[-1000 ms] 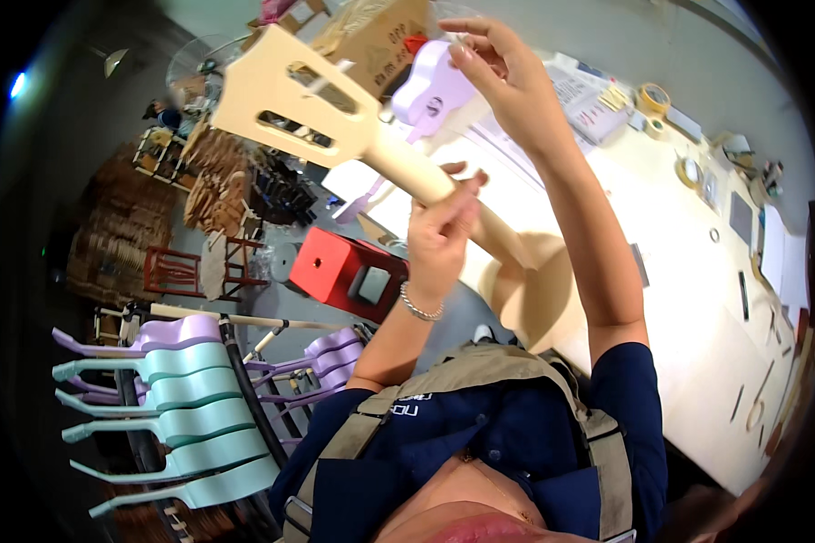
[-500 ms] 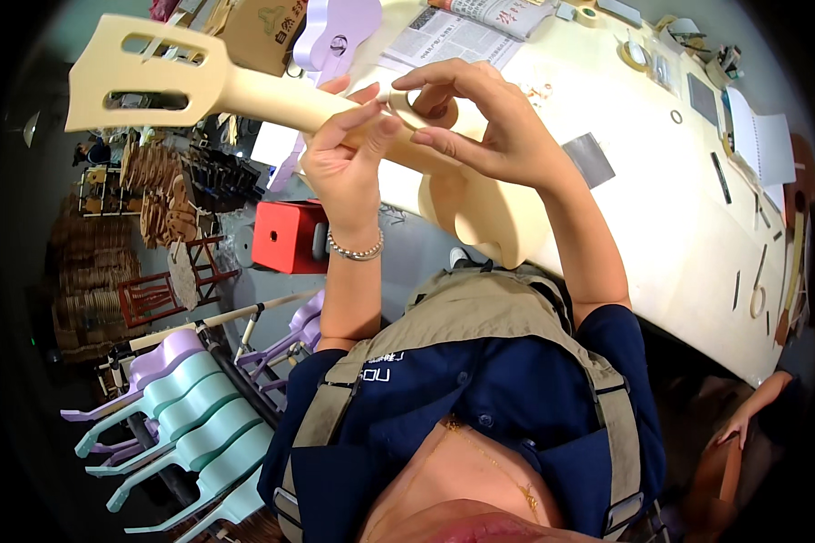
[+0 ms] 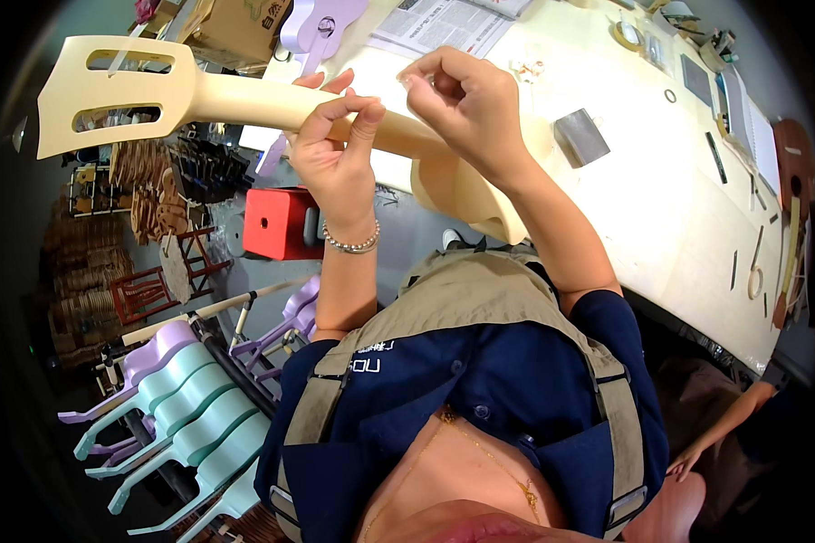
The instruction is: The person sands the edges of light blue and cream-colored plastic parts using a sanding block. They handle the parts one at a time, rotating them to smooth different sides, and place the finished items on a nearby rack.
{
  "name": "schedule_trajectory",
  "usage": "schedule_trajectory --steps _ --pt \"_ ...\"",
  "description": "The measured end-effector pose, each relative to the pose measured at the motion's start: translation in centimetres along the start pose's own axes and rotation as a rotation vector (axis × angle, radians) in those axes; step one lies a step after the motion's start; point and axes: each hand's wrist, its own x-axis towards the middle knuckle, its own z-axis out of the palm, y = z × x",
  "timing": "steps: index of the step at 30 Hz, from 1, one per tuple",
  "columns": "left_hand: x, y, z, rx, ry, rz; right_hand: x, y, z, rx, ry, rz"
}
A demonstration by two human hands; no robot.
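A cream, stringless guitar (image 3: 240, 100) with a slotted headstock slants across in front of me, its headstock at the upper left and its body partly behind my right forearm. My left hand (image 3: 335, 154) is around the neck; some fingertips show past its far edge, and the thumb and index finger come together on the near side. Just right of it, my right hand (image 3: 469, 109) is raised over the neck's body end with its fingers curled in. Whatever those fingers hold, if anything, is hidden. A thin pale strip (image 3: 129, 50) crosses the upper headstock slot.
The cream worktable (image 3: 643, 226) carries a newspaper (image 3: 444, 27), a grey square block (image 3: 581, 138), tape rolls (image 3: 627, 36) and a notebook (image 3: 752, 131). A red stool (image 3: 276, 222) stands left; teal guitars (image 3: 199, 398) hang on a rack lower left. Another person's hand (image 3: 686, 462) shows lower right.
My right hand has drawn its fingers in and turned; the ring-shaped roll by its fingers no longer shows. The guitar and my left hand have shifted slightly left in view.
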Motion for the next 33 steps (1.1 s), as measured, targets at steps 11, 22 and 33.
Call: schedule_trajectory --steps 11,22,33 --pt "-0.6 0.0 -2.0 -0.161 0.118 -0.142 -0.4 -1.1 1.1 0.15 -0.275 -0.136" --pt "-2.9 -5.5 -9.4 0.006 0.24 -0.287 -5.7 7.0 -5.2 -0.202 -0.063 0.175" --pt "-9.3 -11.8 -16.4 -0.218 0.348 -0.486 -19.2 12.3 -8.3 -0.37 -0.093 0.612"
